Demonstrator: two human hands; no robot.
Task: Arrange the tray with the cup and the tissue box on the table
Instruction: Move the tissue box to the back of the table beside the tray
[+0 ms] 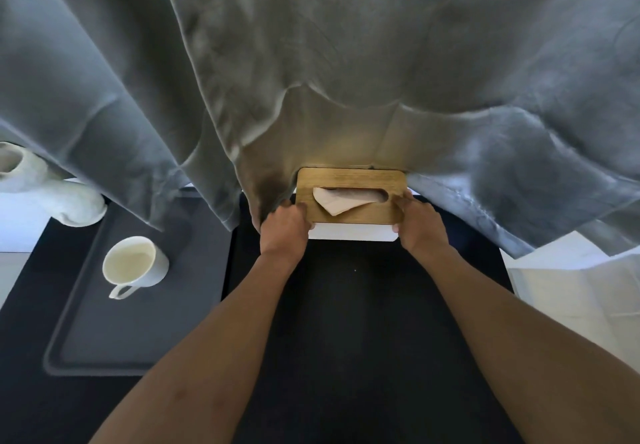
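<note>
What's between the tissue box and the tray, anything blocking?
Nothing visible blocks it. Both hands, left and right, grip the ends of the tissue box at the table's far edge under the curtain. The tray lies to its left; the cup takes its far part, the near part is bare.

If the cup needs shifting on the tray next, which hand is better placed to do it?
Probably the left. Both hands grip the tissue box, left hand at its left end, right hand at its right. The cup stands on the tray to the left, so the right would cross over.
</note>
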